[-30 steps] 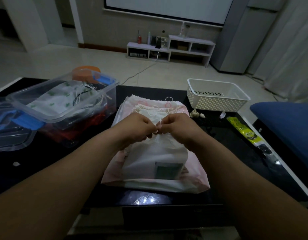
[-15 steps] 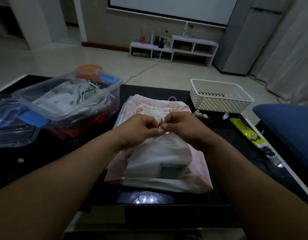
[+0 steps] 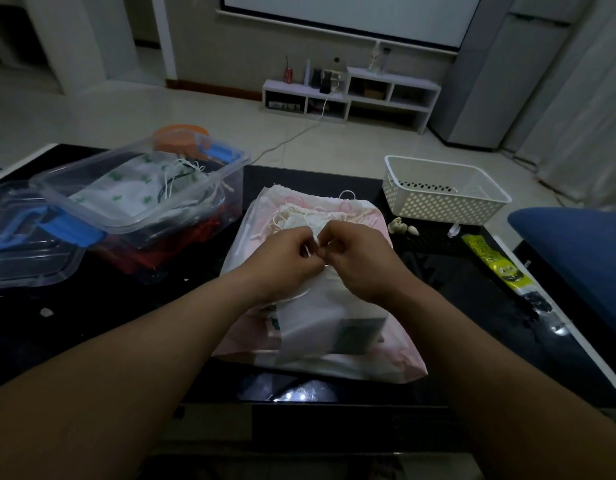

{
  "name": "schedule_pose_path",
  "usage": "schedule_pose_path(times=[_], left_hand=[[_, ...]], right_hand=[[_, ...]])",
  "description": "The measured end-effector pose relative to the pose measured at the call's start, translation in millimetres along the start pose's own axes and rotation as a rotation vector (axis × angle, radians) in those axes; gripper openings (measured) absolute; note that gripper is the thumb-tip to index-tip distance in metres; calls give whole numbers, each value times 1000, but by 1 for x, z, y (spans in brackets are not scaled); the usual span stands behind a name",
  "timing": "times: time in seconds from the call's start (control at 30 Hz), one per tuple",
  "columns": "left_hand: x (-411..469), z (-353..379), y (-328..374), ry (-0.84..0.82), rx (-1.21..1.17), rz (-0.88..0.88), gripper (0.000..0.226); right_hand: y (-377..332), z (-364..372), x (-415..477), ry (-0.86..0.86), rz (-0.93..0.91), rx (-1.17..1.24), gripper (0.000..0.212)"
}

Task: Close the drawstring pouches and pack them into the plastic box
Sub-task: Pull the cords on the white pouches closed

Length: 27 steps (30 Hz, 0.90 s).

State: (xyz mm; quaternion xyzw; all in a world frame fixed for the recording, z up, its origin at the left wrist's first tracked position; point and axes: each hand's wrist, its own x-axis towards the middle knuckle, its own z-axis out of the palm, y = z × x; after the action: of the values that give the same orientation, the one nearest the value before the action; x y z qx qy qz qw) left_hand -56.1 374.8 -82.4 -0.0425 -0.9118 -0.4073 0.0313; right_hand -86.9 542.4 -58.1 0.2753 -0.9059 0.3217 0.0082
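Dead centre on the bench [image 3: 126,323], right in front of us, we've got the white drawstring pouch [image 3: 320,317] lying on top of a bigger pink pouch [image 3: 396,355], and we're working at its neck. Our left grip [image 3: 285,258] and right grip [image 3: 362,261] are each pinched tight on the drawstring cord [image 3: 315,241], nearly touching each other. We reckon we're mid-cinch or tying it off, but honestly can't tell which, since both grips cover that spot. Keeping the pouch flat on the pile makes sense to us: the stack props the body while we pull at the mouth. Over on our left the plastic box [image 3: 143,228] sits open, near enough to drop things straight in. It's already holding a green-printed pouch [image 3: 126,188] over something red [image 3: 195,233], with its lid [image 3: 22,258] parked just beside it. By our guess this one and the pink one underneath both have yet to go in.
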Motion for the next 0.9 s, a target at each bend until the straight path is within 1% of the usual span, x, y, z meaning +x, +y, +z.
schedule_pose_path(times=[0.03, 0.1, 0.2, 0.3, 0.43, 0.53, 0.6, 0.67, 0.77, 0.83, 0.9], left_hand=[[-1, 1, 1, -2, -4, 10, 14], [-2, -1, 4, -12, -22, 15, 19], [-1, -10, 4, -69, -114, -2, 21], [-4, -22, 3, -139, -203, -11, 21], [-8, -26, 6, -147, -378, -19, 19], [-10, -25, 6, -122, -362, -15, 24], [-11, -23, 6, -100, -353, -34, 31], [-10, -22, 5, -78, -358, -56, 33], [-11, -22, 3, -53, -279, -79, 31], [-11, -22, -2, -47, -169, -40, 31], [-10, -21, -6, -34, -121, -39, 31]], right_hand=[[-1, 1, 0, 6, -8, -6, 9], [-1, 2, 0, 20, -11, -16, 13], [1, -2, 1, 31, 5, 6, 13], [0, -9, 2, 20, 34, 139, 11], [1, -15, 1, -52, 77, 347, 7], [2, -16, 1, -57, 127, 425, 7], [2, -16, 1, -39, 173, 447, 7], [3, -17, 0, -18, 229, 455, 9], [6, -19, -2, -8, 306, 366, 10], [7, -18, -3, 6, 332, 325, 9], [7, -17, -4, 31, 343, 312, 8]])
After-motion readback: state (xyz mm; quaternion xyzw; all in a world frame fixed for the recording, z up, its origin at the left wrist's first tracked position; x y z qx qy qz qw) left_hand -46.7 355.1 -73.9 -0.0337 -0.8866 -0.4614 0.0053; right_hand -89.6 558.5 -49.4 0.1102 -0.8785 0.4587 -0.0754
